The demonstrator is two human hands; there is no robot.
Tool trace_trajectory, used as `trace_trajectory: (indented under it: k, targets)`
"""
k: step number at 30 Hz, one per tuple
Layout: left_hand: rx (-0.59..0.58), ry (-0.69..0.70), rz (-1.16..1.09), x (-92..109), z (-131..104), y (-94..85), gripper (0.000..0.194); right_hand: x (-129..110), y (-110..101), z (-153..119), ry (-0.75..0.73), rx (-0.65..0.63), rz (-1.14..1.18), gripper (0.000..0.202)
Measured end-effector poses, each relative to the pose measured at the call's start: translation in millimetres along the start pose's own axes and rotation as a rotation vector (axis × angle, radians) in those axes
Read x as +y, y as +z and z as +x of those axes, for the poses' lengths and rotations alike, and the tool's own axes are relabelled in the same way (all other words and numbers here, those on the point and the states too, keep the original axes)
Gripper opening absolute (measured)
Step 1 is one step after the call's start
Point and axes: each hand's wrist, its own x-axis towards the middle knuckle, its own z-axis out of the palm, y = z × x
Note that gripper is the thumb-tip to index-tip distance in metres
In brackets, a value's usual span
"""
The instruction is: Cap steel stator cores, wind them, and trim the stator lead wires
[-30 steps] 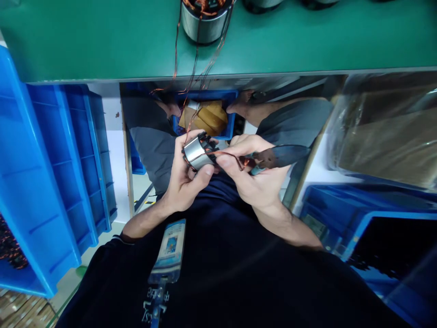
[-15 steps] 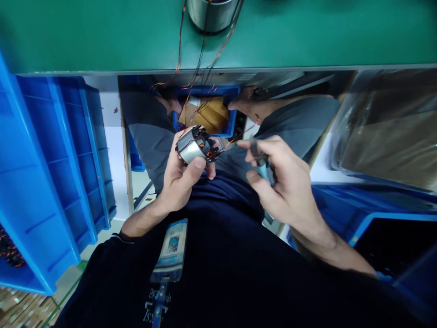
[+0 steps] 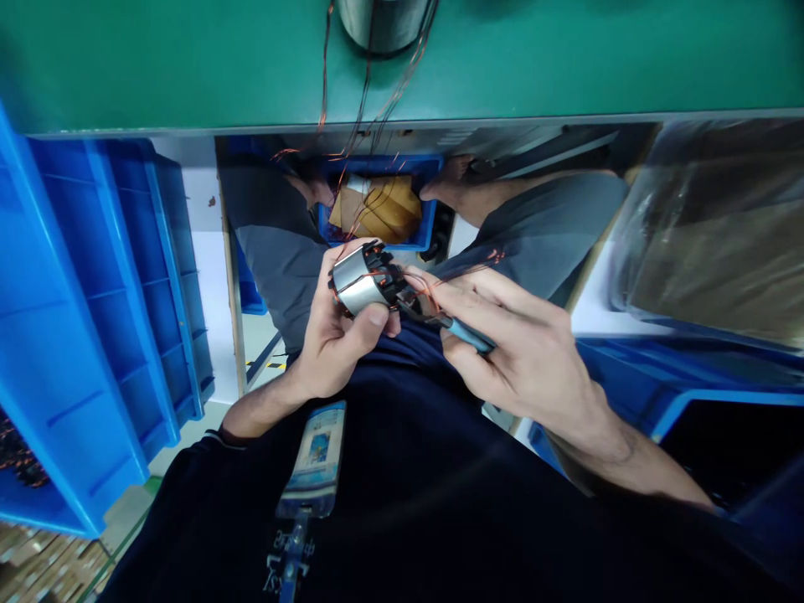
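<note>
L hand (image 3: 332, 343) has its grip closed round the metal core (image 3: 358, 280), thumb on the near side, fingers wrapping beneath, approx 10 o'c just off mid-view, above the lap. Prob. tilted so the black slotted end faces approx 3 o'c, toward the tool, w/ the copper wires (image 3: 429, 291) clear of the palm. R hand (image 3: 528, 343), approx 4 o'c of the core, has its grip closed on the teal-handled tool (image 3: 468, 335); dark tip sits by the wired end, can't tell if touching. Fingers reach along the wires, maybe to steady them. Second core (image 3: 384, 25) sits on the table (image 3: 188, 75) at 12 o'c, prob. near the edge for easy reach; its long leads (image 3: 365, 92) hang over, likely b/c they're too long to stay on top. Blue bin (image 3: 429, 213) w/ brown paper (image 3: 389, 213) is between the legs, 12 o'c of the held core, prob. to be handy.
</note>
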Motion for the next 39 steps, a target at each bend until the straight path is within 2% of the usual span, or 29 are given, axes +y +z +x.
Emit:
trace_trajectory:
  k: [5,9,12,15,17,21,27,33,36,39]
  targets:
    - [0.019,0.021,-0.020,-21.2,-1.9,-6.1,0.063,15.2,12.1,-0.7,0.012,0.066,-0.010,0.057]
    - [0.124,-0.130,-0.081,-35.0,-0.2,-5.3,0.059,39.3,34.0,-1.3,0.091,0.050,0.162,0.041]
    - [0.191,-0.198,-0.118,-33.2,-3.4,0.2,0.055,46.1,40.0,-5.2,0.142,0.002,0.187,0.051]
    - [0.158,-0.118,-0.131,-22.5,-8.7,5.7,0.046,38.8,33.1,-8.0,0.104,-0.023,0.080,0.070]
    - [0.126,-0.080,-0.104,-13.9,-11.4,7.7,0.044,30.4,25.5,-7.3,0.061,-0.005,-0.002,0.075]
    - [0.066,-0.006,0.021,-2.5,-13.9,7.5,0.054,16.8,13.8,-3.2,0.007,0.048,-0.117,0.083]
    - [-0.039,0.104,0.164,-3.7,-15.2,5.4,0.059,6.7,7.5,-4.6,-0.034,0.077,-0.093,0.075]
    - [-0.032,0.210,0.247,-1.1,-13.4,6.9,0.055,2.7,8.2,-8.2,0.027,0.063,0.014,0.067]
    - [-0.034,0.221,0.295,0.3,-13.4,5.9,0.056,5.4,6.7,-7.9,0.041,0.052,0.028,0.069]
    - [0.003,0.194,0.319,-3.2,-14.6,4.7,0.056,10.0,4.7,-7.2,0.059,-0.012,0.154,0.072]
